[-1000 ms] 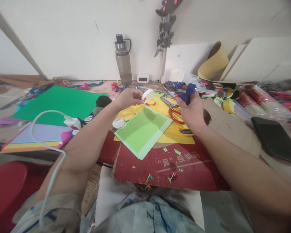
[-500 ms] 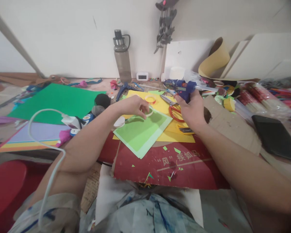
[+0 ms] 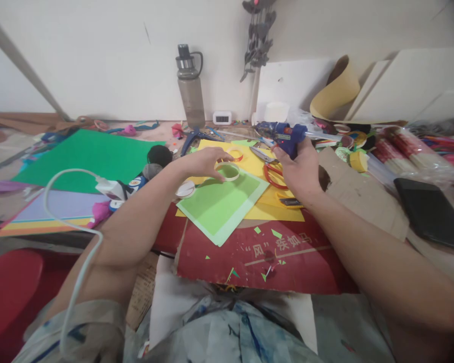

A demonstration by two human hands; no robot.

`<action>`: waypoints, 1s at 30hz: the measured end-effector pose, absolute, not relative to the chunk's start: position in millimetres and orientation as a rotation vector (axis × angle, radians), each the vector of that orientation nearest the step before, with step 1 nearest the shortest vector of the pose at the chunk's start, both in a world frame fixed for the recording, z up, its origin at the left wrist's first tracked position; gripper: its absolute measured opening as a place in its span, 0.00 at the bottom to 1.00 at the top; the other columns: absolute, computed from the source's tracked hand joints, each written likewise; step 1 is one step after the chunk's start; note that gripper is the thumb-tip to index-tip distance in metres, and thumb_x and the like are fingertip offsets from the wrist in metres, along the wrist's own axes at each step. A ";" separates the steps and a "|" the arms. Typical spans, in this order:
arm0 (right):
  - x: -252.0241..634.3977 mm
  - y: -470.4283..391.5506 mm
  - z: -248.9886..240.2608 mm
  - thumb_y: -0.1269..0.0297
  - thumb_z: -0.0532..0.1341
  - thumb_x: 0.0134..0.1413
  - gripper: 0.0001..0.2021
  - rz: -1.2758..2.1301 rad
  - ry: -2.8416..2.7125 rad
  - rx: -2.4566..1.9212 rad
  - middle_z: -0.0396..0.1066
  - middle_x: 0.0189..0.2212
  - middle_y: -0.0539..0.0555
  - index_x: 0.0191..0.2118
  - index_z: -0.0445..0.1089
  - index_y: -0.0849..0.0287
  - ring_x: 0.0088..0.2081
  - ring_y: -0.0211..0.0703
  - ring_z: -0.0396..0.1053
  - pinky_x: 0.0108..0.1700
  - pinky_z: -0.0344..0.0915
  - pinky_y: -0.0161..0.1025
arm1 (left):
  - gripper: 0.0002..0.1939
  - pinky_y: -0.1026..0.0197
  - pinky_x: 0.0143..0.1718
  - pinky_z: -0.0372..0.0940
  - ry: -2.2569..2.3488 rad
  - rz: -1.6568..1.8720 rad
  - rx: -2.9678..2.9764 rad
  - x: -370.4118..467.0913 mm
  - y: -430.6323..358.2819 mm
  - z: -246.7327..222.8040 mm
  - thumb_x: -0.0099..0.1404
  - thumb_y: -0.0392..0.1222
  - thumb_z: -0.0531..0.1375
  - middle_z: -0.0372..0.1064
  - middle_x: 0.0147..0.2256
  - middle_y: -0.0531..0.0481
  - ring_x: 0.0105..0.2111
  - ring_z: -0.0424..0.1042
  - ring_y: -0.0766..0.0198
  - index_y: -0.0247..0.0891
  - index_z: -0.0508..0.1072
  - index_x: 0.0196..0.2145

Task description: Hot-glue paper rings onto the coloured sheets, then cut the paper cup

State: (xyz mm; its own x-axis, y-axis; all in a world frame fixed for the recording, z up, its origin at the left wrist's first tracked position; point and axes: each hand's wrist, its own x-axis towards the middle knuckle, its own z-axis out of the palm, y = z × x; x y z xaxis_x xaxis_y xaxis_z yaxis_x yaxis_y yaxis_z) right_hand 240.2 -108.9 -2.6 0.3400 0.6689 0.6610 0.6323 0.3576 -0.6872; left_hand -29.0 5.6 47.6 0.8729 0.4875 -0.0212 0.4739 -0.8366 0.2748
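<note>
Fingers of my left hand [image 3: 208, 163] curl round the near-left side of a thin pale ring [image 3: 232, 175], just above light green paper [image 3: 230, 201]. My right hand [image 3: 300, 169] grips a blue glue gun [image 3: 287, 137], its nozzle pointing left. Below that hand lie orange-handled scissors [image 3: 274, 176] and a yellow cutter [image 3: 287, 200] on yellow paper [image 3: 265, 212]. A second ring, yellow and red [image 3: 235, 155], sits behind the pale one. To the left of the green paper is a white round piece [image 3: 185, 189].
A red board [image 3: 257, 262] with green scraps lies at the front edge. Behind stand a bottle [image 3: 191, 93] and a small white clock [image 3: 222, 118]. Dark green sheets [image 3: 87, 156] are at left, a phone [image 3: 431, 212] at right. A white cable [image 3: 87, 232] crosses my left arm.
The fingers of my left hand have opened out around the pale ring, which now shows more of its round shape. My right hand and the glue gun have barely moved.
</note>
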 end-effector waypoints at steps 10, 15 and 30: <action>240.5 -106.4 -5.7 0.34 0.65 0.60 0.28 0.000 -1.345 -1.302 0.81 0.48 0.61 0.54 0.73 0.50 0.49 0.62 0.79 0.57 0.75 0.66 | 0.39 0.57 0.55 0.62 0.674 0.118 2.732 -29.1 2.1 51.7 0.57 0.60 0.71 0.75 0.54 0.40 0.51 0.73 0.53 0.40 0.77 0.62; 240.3 -107.3 -5.2 0.35 0.66 0.59 0.28 0.014 -1.332 -1.305 0.81 0.47 0.62 0.53 0.73 0.52 0.47 0.63 0.79 0.56 0.74 0.69 | 0.37 0.57 0.54 0.61 0.628 0.033 2.720 -27.9 3.0 47.9 0.57 0.60 0.72 0.78 0.53 0.39 0.51 0.73 0.51 0.38 0.79 0.59; 239.4 -109.1 -3.1 0.44 0.66 0.63 0.25 0.023 -1.386 -1.317 0.80 0.52 0.65 0.58 0.73 0.54 0.53 0.64 0.79 0.61 0.71 0.68 | 0.46 0.55 0.55 0.63 0.697 0.024 2.764 -22.7 1.4 40.7 0.56 0.66 0.71 0.72 0.53 0.37 0.51 0.72 0.49 0.36 0.74 0.64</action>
State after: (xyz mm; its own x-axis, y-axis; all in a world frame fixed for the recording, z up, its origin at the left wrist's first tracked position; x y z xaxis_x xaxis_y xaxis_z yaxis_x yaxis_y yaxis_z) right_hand 239.4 -109.1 -3.1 0.2982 0.6776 0.6723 0.6551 0.3670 -0.6604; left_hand -22.7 1.4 40.7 0.8827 0.4669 -0.0539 0.4620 -0.8408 0.2820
